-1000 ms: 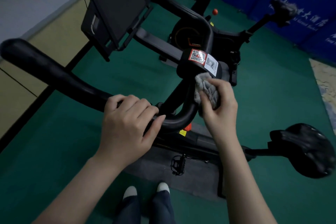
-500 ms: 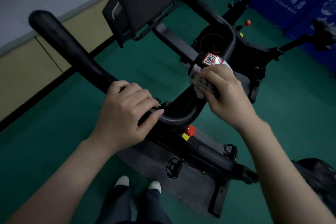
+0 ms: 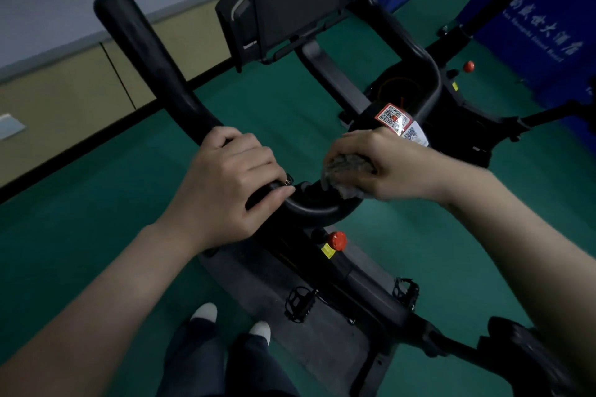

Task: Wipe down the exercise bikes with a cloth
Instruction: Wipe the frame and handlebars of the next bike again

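the left hand (image 3: pixel 225 184) grips the handlebar (image 3: pixel 151 64) of the exercise bike (image 3: pixel 364 280), steadying it. at its 3 o'clock the right hand (image 3: pixel 380 164) clamps the grey cloth (image 3: pixel 346 167) onto the bar's bend, at 6 o'clock of the qr sticker (image 3: pixel 393 116). best to wrap the cloth round the tube and rub firmly along the curve, sparing the sticker's edges.

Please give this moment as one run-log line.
left hand: grips black handlebar | right hand: holds crumpled grey cloth against handlebar bend

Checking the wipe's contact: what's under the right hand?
A grey cloth, gripped by the right hand and held against the bend of the black handlebar. Most of the cloth and the bar beneath it are covered.
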A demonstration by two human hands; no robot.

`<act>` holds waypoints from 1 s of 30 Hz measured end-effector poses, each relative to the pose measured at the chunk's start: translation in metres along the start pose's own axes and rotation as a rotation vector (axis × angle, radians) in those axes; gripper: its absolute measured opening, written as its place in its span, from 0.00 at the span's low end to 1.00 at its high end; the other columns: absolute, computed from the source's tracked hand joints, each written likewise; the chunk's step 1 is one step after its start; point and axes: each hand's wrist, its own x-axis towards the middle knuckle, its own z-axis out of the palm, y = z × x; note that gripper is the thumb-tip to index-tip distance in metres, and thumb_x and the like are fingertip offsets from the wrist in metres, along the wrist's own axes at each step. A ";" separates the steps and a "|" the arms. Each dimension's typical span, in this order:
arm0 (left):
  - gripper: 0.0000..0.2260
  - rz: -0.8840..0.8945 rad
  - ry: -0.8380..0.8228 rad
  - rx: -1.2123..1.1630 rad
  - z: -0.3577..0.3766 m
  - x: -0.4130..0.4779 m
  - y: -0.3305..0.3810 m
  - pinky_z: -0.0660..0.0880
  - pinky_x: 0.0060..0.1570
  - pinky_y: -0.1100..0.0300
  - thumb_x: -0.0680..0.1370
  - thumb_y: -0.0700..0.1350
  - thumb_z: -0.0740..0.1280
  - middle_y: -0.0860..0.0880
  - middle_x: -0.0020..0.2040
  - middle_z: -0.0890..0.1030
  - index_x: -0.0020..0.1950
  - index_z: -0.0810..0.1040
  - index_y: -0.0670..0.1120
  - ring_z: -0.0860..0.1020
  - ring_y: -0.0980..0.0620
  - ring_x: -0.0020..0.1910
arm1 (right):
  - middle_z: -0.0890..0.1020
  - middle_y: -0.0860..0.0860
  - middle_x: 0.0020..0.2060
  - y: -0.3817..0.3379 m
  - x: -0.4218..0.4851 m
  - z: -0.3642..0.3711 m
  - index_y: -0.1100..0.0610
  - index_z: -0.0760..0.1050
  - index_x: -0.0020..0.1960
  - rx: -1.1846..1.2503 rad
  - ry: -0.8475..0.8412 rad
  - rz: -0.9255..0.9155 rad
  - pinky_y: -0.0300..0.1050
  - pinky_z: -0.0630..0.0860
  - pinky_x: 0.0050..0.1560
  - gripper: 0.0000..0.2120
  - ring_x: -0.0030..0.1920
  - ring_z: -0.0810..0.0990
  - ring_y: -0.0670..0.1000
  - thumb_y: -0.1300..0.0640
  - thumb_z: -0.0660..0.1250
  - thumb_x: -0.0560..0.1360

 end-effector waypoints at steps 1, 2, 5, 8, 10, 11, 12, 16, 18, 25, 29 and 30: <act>0.15 -0.001 0.000 0.000 0.000 0.000 0.000 0.62 0.53 0.55 0.78 0.53 0.60 0.53 0.38 0.79 0.40 0.81 0.47 0.77 0.50 0.41 | 0.83 0.51 0.45 0.002 0.003 -0.004 0.55 0.79 0.51 -0.039 -0.039 0.014 0.49 0.75 0.52 0.07 0.49 0.80 0.53 0.57 0.67 0.74; 0.15 -0.001 0.001 0.000 0.000 0.000 0.000 0.62 0.53 0.55 0.78 0.53 0.60 0.53 0.38 0.80 0.40 0.81 0.47 0.77 0.50 0.41 | 0.83 0.51 0.44 0.005 0.007 -0.008 0.54 0.79 0.50 -0.087 -0.076 0.032 0.49 0.75 0.51 0.06 0.48 0.80 0.53 0.57 0.67 0.74; 0.14 0.005 0.002 0.004 0.000 0.000 0.000 0.63 0.53 0.55 0.78 0.52 0.61 0.53 0.38 0.80 0.40 0.81 0.47 0.77 0.50 0.41 | 0.83 0.53 0.43 0.011 0.015 -0.014 0.53 0.78 0.50 -0.202 -0.121 0.079 0.52 0.76 0.50 0.06 0.47 0.80 0.55 0.57 0.65 0.74; 0.14 0.001 0.008 0.005 -0.001 0.000 0.000 0.63 0.52 0.55 0.78 0.52 0.61 0.53 0.38 0.80 0.40 0.81 0.47 0.77 0.50 0.41 | 0.83 0.52 0.44 0.011 0.014 -0.009 0.54 0.78 0.50 -0.168 -0.088 0.056 0.51 0.76 0.50 0.07 0.47 0.80 0.55 0.60 0.66 0.73; 0.14 -0.002 0.010 0.000 0.000 0.000 0.000 0.63 0.52 0.55 0.78 0.52 0.61 0.53 0.38 0.80 0.40 0.81 0.47 0.77 0.50 0.41 | 0.83 0.51 0.44 0.010 0.008 -0.006 0.56 0.79 0.50 -0.060 -0.052 0.052 0.50 0.76 0.50 0.06 0.46 0.81 0.54 0.60 0.66 0.74; 0.14 -0.003 0.012 -0.003 0.000 0.000 0.000 0.63 0.52 0.54 0.78 0.52 0.61 0.53 0.38 0.79 0.40 0.81 0.47 0.77 0.50 0.41 | 0.83 0.52 0.44 0.011 0.004 -0.004 0.57 0.79 0.50 -0.021 -0.011 0.039 0.49 0.75 0.50 0.06 0.46 0.81 0.53 0.61 0.66 0.74; 0.14 -0.001 0.014 -0.004 0.000 0.000 0.000 0.63 0.52 0.54 0.78 0.52 0.61 0.53 0.38 0.79 0.40 0.81 0.47 0.77 0.50 0.41 | 0.83 0.52 0.44 0.013 -0.001 -0.001 0.59 0.79 0.50 0.000 0.060 0.015 0.48 0.75 0.50 0.05 0.46 0.81 0.54 0.62 0.66 0.75; 0.13 0.007 0.024 -0.009 0.001 0.000 0.000 0.63 0.53 0.55 0.78 0.52 0.61 0.53 0.38 0.80 0.40 0.81 0.47 0.77 0.50 0.41 | 0.81 0.50 0.46 0.023 -0.025 0.025 0.62 0.79 0.50 -0.061 0.505 0.016 0.37 0.67 0.56 0.05 0.49 0.77 0.50 0.66 0.67 0.75; 0.13 0.011 0.023 -0.011 0.001 0.000 -0.001 0.62 0.53 0.55 0.78 0.52 0.61 0.54 0.38 0.80 0.40 0.81 0.47 0.77 0.50 0.41 | 0.79 0.49 0.50 0.024 -0.036 0.048 0.61 0.78 0.53 -0.053 0.689 0.133 0.41 0.63 0.57 0.08 0.54 0.74 0.49 0.67 0.67 0.74; 0.14 0.025 0.016 -0.002 0.001 0.000 -0.002 0.61 0.52 0.57 0.79 0.52 0.60 0.54 0.37 0.80 0.40 0.80 0.48 0.77 0.51 0.40 | 0.79 0.56 0.52 -0.022 -0.027 0.128 0.64 0.75 0.56 0.352 1.377 0.544 0.45 0.74 0.57 0.09 0.54 0.78 0.53 0.67 0.65 0.75; 0.15 0.048 0.011 0.007 0.001 0.000 -0.004 0.59 0.53 0.58 0.79 0.53 0.59 0.54 0.39 0.80 0.42 0.80 0.48 0.77 0.51 0.41 | 0.80 0.47 0.49 -0.046 -0.018 0.139 0.54 0.74 0.54 0.760 1.551 0.766 0.37 0.75 0.56 0.07 0.52 0.79 0.42 0.62 0.63 0.78; 0.15 0.055 0.011 0.007 0.002 0.000 -0.004 0.59 0.53 0.58 0.79 0.53 0.59 0.54 0.39 0.80 0.42 0.81 0.48 0.77 0.51 0.41 | 0.81 0.49 0.49 -0.044 -0.017 0.137 0.54 0.74 0.54 0.861 1.572 0.809 0.42 0.76 0.57 0.06 0.53 0.80 0.45 0.61 0.63 0.78</act>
